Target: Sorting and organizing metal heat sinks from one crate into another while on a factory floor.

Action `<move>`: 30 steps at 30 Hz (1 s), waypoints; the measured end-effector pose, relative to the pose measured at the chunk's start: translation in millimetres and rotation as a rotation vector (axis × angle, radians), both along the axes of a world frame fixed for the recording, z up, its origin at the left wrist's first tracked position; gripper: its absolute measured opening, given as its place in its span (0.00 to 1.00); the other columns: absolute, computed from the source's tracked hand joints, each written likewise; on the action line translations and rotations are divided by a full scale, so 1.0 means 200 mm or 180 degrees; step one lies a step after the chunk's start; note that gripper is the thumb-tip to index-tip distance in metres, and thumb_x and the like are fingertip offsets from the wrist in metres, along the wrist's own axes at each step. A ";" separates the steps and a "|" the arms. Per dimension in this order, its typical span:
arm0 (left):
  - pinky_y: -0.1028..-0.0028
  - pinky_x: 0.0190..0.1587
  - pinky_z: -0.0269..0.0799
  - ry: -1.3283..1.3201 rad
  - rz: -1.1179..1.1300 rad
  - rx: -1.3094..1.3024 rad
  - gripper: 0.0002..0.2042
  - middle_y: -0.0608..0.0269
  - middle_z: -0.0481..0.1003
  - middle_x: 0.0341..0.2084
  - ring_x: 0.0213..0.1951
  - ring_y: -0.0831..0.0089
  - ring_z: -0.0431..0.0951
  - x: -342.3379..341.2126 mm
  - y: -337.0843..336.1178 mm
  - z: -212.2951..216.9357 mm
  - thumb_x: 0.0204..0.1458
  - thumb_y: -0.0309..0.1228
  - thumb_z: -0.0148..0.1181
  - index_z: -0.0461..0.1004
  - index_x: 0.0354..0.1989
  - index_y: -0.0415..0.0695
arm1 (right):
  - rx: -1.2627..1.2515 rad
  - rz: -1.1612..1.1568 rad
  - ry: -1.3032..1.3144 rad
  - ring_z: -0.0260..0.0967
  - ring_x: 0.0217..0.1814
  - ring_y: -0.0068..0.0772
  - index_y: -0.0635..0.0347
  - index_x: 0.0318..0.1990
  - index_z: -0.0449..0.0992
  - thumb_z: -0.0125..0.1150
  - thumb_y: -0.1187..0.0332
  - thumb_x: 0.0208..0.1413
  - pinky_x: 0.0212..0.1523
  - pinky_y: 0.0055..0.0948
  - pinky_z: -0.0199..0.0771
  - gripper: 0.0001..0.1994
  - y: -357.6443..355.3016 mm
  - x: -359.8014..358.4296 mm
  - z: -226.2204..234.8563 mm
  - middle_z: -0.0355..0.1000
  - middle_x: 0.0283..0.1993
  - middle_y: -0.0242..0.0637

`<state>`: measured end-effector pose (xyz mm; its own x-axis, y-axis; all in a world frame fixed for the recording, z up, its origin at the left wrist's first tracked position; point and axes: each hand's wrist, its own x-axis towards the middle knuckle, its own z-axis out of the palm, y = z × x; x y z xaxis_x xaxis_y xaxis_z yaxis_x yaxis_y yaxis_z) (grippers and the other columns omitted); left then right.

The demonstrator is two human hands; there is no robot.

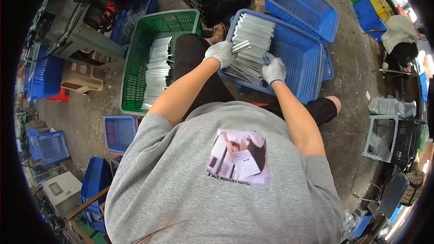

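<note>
Gripping single metal strip [241, 46] in gloved left hand [220, 53], fingers closed round near end, far end sticking out rt over strip stack [251, 47]. Resting gloved right hand [273, 70] on stack inside blue basket [304, 61], fingers curled; holding anything: can't tell. Green basket [140, 61] w/ more strips sitting left of grip. Risk, prob: strip pivoting out of one-end hold, or free tip snagging stack, scattering it.

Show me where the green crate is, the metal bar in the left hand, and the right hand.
green crate [135, 58]: head view, on its left side wall.
metal bar [242, 46]: head view, on the middle of the part sticking out of the glove.
right hand [274, 71]: head view, on the back of the white glove.
</note>
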<state>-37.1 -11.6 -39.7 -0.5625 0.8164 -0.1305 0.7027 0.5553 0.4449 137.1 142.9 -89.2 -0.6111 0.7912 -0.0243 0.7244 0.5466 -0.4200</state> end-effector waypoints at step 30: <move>0.75 0.43 0.76 -0.2483 -0.0466 0.2646 0.14 0.63 0.74 0.44 0.38 0.73 0.76 0.23 -0.30 0.47 0.63 0.21 0.52 0.76 0.56 0.40 | -0.1369 0.0906 0.1090 0.71 0.35 0.32 0.67 0.53 0.78 0.64 0.64 0.58 0.43 0.26 0.72 0.19 -0.20 0.32 0.65 0.80 0.38 0.40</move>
